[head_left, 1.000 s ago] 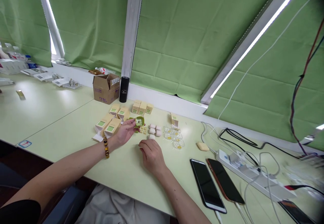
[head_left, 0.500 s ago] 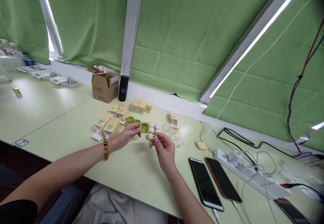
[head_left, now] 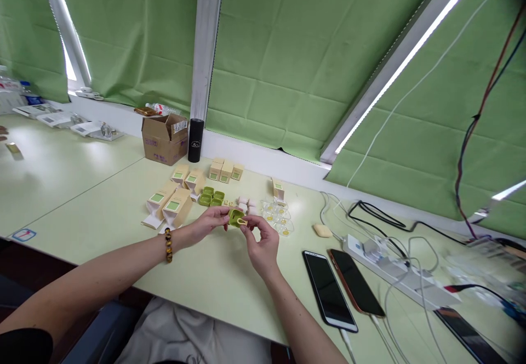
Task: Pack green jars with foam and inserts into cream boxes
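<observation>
My left hand (head_left: pixel 210 222) grips a small green square cup (head_left: pixel 233 214) by its left side, its hollow and a dark slot facing me. In my right hand (head_left: pixel 263 243), thumb and fingers pinch a small cream hook-shaped piece (head_left: pixel 241 222) at the cup's lower right; whether it touches the cup I cannot tell. Just behind are several like green cups (head_left: pixel 211 195), tiny cream pieces (head_left: pixel 227 203), pale pinkish blocks (head_left: pixel 251 210) and clear plastic pieces with yellow dots (head_left: pixel 279 221). Beige cartons (head_left: pixel 177 206) stand left of the cups.
Two phones (head_left: pixel 330 290) with cables lie to my right, near a white power strip (head_left: pixel 398 271) and tangled cords. A cardboard box (head_left: pixel 164 142) and a black cylinder (head_left: pixel 196 140) stand at the back. Another person's fingers (head_left: pixel 3 132) show at the far left edge.
My right hand has brought the cream piece left, up to the green cup. The cup's face has tilted. Another person's fingers have come into view at the far left.
</observation>
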{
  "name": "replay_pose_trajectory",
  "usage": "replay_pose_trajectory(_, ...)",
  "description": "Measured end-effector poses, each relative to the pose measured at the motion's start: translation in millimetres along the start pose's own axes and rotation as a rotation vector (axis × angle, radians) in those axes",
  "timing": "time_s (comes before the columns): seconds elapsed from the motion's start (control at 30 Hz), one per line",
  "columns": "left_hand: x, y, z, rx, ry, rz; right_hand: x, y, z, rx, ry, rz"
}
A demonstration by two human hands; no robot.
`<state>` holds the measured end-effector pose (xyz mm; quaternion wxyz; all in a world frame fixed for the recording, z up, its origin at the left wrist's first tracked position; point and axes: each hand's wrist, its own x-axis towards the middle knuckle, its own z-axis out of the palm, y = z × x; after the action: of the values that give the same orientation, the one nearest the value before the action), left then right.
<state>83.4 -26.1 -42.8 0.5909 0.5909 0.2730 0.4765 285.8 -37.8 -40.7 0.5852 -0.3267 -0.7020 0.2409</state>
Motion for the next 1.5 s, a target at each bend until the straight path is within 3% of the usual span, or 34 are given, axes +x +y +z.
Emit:
replay_pose_trajectory(0.17, 0, -2, 1, 0.022, -0.037, -0.001, 2, 2, 0, -0.273, -0.001, -0.333)
replay_pose_trajectory(0.27, -1, 0, 3, 0.029, -0.041, 0.003, 3, 3, 0, -0.382, 0.007, -0.433)
replay_pose_trajectory(0.53, -2, 4, 7, 0.065, -0.014, -0.007, 3, 6, -1, -0.54, 0.023, -0.457)
replay_pose_trajectory(0.87, -3, 3, 9, 0.071, -0.033, -0.011, 5, 4, 0, -0.584, 0.038, -0.527)
replay_pose_trajectory(1.5, -3, 5, 10, 0.134, -0.069, 0.014, 6, 14, 0, -0.456, 0.02, -0.556)
